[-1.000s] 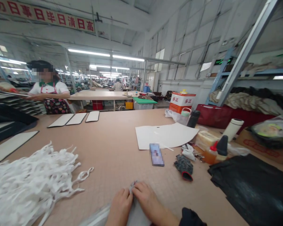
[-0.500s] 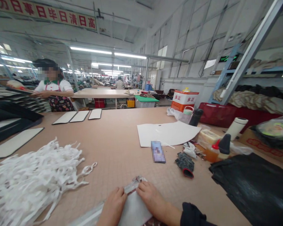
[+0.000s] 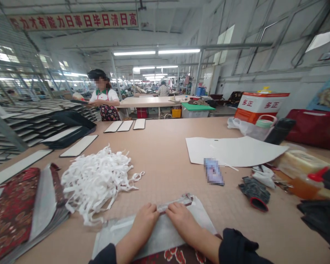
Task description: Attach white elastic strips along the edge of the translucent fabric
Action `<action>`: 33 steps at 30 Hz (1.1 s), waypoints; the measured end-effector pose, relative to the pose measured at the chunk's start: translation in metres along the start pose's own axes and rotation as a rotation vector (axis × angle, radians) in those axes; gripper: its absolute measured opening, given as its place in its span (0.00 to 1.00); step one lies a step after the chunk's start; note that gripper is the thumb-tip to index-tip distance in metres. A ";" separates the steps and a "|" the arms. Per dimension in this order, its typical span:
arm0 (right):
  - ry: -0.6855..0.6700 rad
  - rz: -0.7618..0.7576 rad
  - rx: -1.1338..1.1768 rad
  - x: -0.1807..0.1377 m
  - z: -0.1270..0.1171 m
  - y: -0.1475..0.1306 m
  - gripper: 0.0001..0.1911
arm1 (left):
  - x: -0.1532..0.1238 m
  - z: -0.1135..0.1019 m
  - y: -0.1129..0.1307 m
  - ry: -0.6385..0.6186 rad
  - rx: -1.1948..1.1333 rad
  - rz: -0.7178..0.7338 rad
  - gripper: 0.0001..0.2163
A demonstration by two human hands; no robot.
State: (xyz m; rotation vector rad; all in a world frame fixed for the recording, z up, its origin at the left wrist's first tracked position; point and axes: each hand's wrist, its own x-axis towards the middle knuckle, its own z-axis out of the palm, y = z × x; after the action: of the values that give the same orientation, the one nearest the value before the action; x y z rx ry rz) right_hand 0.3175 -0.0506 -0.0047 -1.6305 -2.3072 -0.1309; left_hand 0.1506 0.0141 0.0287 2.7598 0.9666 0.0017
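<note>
A piece of fabric [image 3: 165,234] lies at the table's near edge, its whitish backing up and a dark red flowered face showing along the bottom. My left hand [image 3: 145,222] is closed on its far edge, which is folded over in a narrow strip. Close beside it, my right hand [image 3: 183,220] pinches the same folded edge with bent fingers. The thumbs are hidden behind the hands. To the left of the fabric sits a heap of white strips [image 3: 99,179].
Red flowered fabric pieces [image 3: 15,209] are stacked at left. A phone [image 3: 213,171], a dark glove [image 3: 254,192] and a white sheet [image 3: 233,150] lie to the right. White panels with dark edges [image 3: 78,146] lie farther back. A co-worker [image 3: 104,97] stands beyond the table.
My view has turned left, bringing the stacked flowered fabric into sight. Both hands stay on the folded edge, and more of the fabric under them shows, including its flowered face.
</note>
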 end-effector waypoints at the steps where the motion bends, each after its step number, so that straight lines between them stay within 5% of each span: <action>1: -0.006 -0.010 -0.014 -0.003 -0.001 0.003 0.04 | -0.002 0.000 -0.003 -0.005 0.002 0.005 0.10; 7: -0.111 0.093 -0.081 -0.038 -0.025 0.059 0.11 | -0.027 -0.014 -0.041 -0.050 -0.253 -0.146 0.09; 10: -0.223 0.177 -0.104 -0.030 -0.034 0.065 0.14 | -0.038 -0.023 -0.053 -0.040 -0.304 -0.211 0.09; 14: -0.225 0.098 0.000 0.013 -0.023 0.016 0.12 | -0.047 -0.016 -0.053 0.034 -0.199 -0.187 0.09; 20: -0.013 -0.186 0.031 0.044 0.018 -0.062 0.02 | -0.060 0.006 -0.047 0.132 0.176 0.025 0.04; 24: 0.022 -0.244 -0.065 0.017 0.013 -0.033 0.05 | -0.071 0.002 -0.055 0.125 0.236 0.073 0.04; 29: -0.056 -0.087 -0.132 -0.024 -0.010 0.032 0.12 | -0.089 -0.014 -0.069 0.063 0.245 0.026 0.03; 33: -0.168 0.006 -0.203 0.002 -0.010 0.007 0.12 | -0.095 -0.013 -0.070 0.083 0.245 -0.010 0.03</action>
State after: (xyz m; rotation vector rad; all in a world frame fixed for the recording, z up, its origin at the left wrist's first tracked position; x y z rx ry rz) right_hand 0.3255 -0.0494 0.0050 -1.8085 -2.4840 -0.2434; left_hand 0.0319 0.0110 0.0342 2.9982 1.0670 -0.0043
